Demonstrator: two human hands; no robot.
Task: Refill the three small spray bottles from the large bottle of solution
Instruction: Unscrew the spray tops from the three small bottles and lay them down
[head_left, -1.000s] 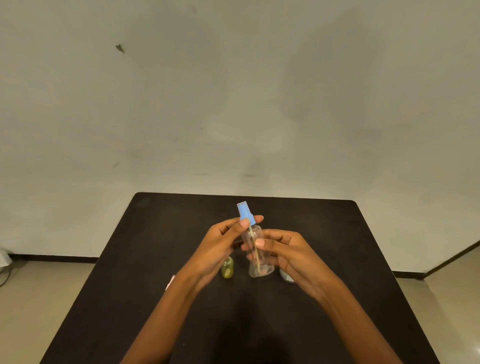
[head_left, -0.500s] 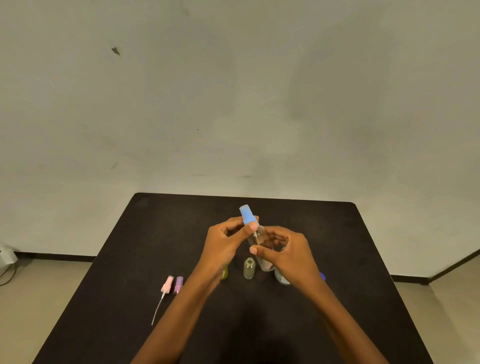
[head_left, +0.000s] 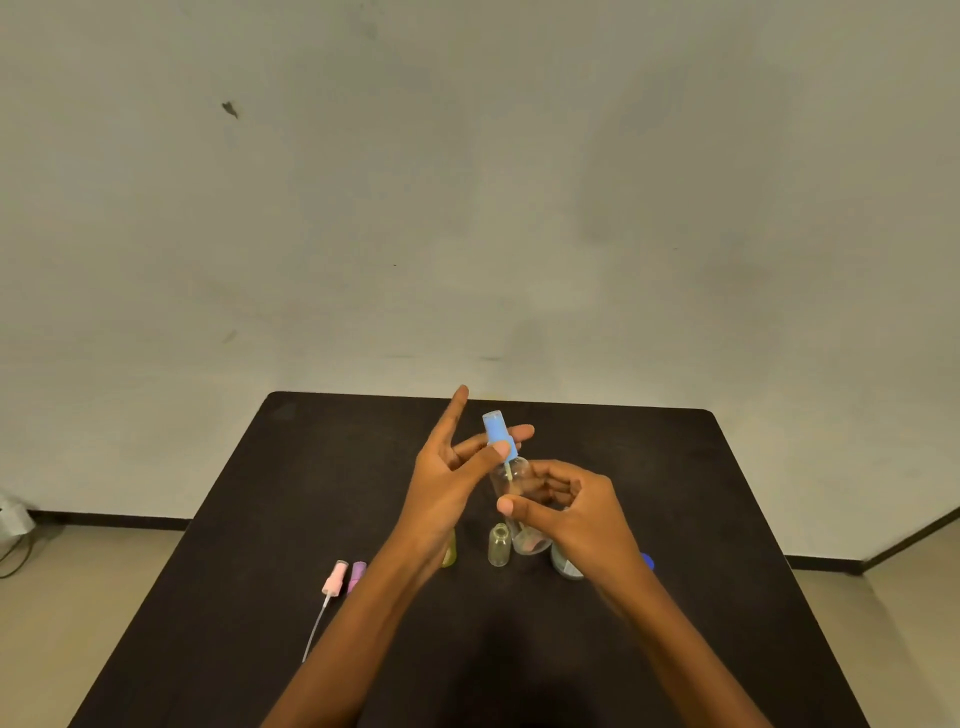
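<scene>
Nearest on the matte black table (head_left: 701, 493), a pale pink spray pump head (head_left: 335, 576) is seen lying on its side at the left, its thin white dip tube trailing toward the near edge. A small purple spray head (head_left: 357, 573) lies just beside it. Further in, a small yellow-tinted bottle (head_left: 450, 552) is half hidden behind the left wrist, and a small clear glass bottle (head_left: 498, 545) stands upright and uncapped. A greyish clear container (head_left: 562, 564) is largely covered by the right wrist, with a round blue cap (head_left: 647, 560) beside it; whether they touch cannot be told. Above these, a clear plastic spray bottle (head_left: 511, 480) is held off the table, tilted, with the right hand (head_left: 566, 512) curled round its body. Its light blue spray top (head_left: 497, 434) is pinched by the left hand (head_left: 452, 483), whose index finger is raised straight. A plain pale wall (head_left: 467, 208) lies beyond.
</scene>
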